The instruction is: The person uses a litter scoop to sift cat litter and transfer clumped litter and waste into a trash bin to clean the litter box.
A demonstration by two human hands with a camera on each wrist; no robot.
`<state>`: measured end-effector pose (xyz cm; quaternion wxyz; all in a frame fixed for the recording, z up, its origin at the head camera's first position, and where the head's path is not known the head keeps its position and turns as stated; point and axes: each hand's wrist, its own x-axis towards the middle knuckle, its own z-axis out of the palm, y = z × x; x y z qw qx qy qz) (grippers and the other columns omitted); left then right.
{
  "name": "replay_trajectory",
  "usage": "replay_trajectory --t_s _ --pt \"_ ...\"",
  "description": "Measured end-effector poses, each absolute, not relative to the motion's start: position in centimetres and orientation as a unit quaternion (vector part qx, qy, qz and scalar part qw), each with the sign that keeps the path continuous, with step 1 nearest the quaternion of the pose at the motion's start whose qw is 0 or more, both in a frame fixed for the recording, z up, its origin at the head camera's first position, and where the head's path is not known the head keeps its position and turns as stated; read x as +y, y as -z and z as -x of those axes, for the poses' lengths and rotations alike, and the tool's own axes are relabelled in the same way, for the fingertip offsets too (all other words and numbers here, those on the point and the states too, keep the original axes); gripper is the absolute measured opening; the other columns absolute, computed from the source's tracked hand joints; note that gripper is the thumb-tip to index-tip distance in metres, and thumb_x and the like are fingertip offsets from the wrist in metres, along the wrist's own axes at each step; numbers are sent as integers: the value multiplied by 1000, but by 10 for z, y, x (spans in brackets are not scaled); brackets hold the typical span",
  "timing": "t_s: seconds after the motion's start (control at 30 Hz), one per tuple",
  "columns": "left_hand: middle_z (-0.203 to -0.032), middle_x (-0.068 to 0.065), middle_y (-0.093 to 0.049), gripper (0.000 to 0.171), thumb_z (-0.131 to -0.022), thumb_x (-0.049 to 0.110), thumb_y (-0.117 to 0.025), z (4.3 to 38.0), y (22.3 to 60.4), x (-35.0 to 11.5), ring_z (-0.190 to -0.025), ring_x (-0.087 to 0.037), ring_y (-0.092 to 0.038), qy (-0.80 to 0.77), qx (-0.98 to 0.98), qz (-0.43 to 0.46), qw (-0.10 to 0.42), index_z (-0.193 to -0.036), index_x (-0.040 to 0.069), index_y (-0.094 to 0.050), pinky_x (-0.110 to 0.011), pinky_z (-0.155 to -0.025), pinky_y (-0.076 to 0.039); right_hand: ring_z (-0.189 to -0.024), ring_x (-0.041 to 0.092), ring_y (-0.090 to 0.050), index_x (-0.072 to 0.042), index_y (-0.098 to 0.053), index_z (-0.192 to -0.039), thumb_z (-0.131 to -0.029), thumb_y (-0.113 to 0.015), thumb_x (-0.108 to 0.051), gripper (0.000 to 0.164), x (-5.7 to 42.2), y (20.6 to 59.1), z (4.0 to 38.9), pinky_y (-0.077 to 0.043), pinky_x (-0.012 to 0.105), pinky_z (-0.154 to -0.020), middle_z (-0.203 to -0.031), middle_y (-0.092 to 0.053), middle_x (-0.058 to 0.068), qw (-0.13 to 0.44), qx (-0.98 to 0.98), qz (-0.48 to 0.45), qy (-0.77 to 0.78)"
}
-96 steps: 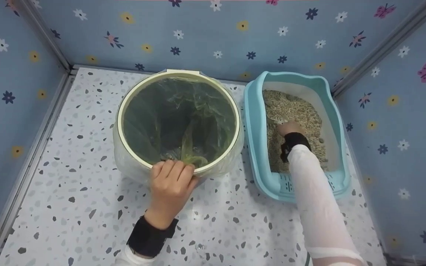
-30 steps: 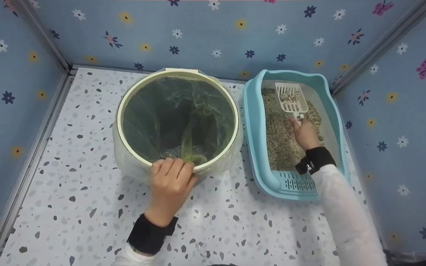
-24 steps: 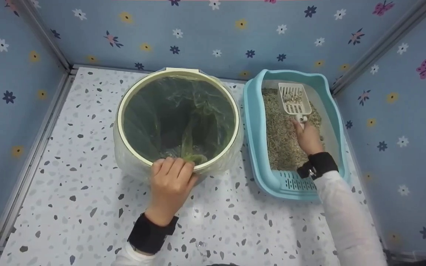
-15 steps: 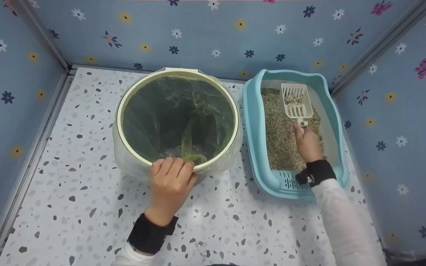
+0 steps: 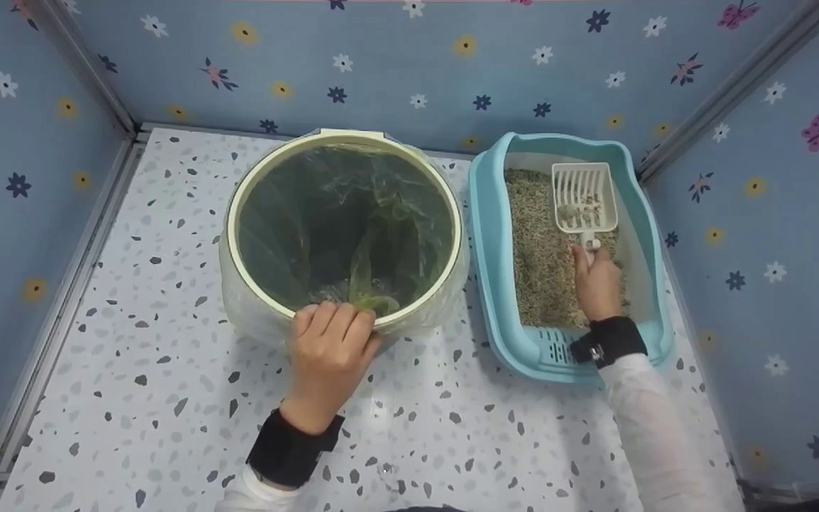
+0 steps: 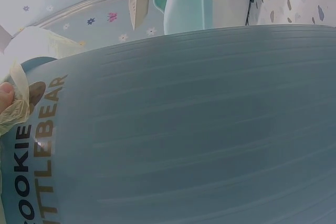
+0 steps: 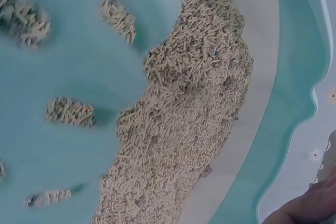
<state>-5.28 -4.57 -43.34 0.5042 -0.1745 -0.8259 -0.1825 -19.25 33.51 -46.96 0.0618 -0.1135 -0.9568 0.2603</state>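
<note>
My left hand (image 5: 331, 348) grips the near rim of a round trash can (image 5: 234, 263), its fingers over the edge on the yellowish plastic bag (image 5: 374, 302) that lines it. The thumb shows at the left edge of the left wrist view, on the bag against the can's blue side (image 6: 199, 124). My right hand (image 5: 600, 284) holds a white slotted litter scoop (image 5: 584, 178) by its handle, above the cat litter (image 5: 537, 249) in the turquoise litter box (image 5: 489, 235). A few lumps lie in the scoop's handle end. Part of that hand (image 7: 310, 205) shows in the right wrist view.
The can and the box stand side by side, a narrow gap apart, on a speckled floor (image 5: 132, 398). A flowered wall (image 5: 409, 71) rises close behind both, with side walls left and right. The box's front edge is low and perforated.
My right hand has raised the scoop out of the litter, then drawn it slightly right and nearer. The lumps have shifted in the scoop. My left hand has stayed on the rim.
</note>
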Motion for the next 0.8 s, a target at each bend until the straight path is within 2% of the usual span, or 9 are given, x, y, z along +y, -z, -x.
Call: replay_trajectory --t_s 0.13,0.23,0.37,0.5,0.8 --pt "-69 -7 -56 11 -73 16 -65 53 433 -45 -66 -26 -50 181 -828 174 502 -75 6 -60 -37 -69 -37 -80 42 -58 9 -48 -120 -98 -35 -47 61 340 467 191 -44 50 -72 -88 -58 27 59 -959 117 -252" --pt "-68 -6 -56 9 -73 14 -65 53 432 -45 -65 -25 -50 184 -826 172 505 -74 7 -60 -37 -68 -36 -84 46 -58 10 -48 -120 -99 -37 -41 57 343 465 190 -44 53 -76 -89 -58 30 69 -961 109 -243" --pt "-67 -6 -55 6 -73 11 -63 53 432 -45 -63 -25 -49 188 -822 171 510 -73 6 -59 -37 -67 -36 -69 42 -55 7 -52 -104 -99 -40 -38 47 345 463 188 -41 49 -63 -74 -54 22 85 -971 91 -206" --pt "-68 -6 -55 8 -73 13 -64 54 432 -45 -64 -26 -50 188 -823 171 509 -74 6 -59 -37 -68 -36 -60 37 -53 0 -51 -93 -97 -42 -43 44 346 459 185 -36 42 -51 -68 -52 18 87 -980 99 -146" --pt "-68 -6 -56 12 -69 13 -68 53 433 -45 -66 -26 -50 191 -825 172 503 -75 6 -60 -36 -69 -36 -59 42 -58 2 -54 -91 -95 -49 -40 43 349 456 179 -38 49 -47 -67 -57 24 117 -983 101 -97"
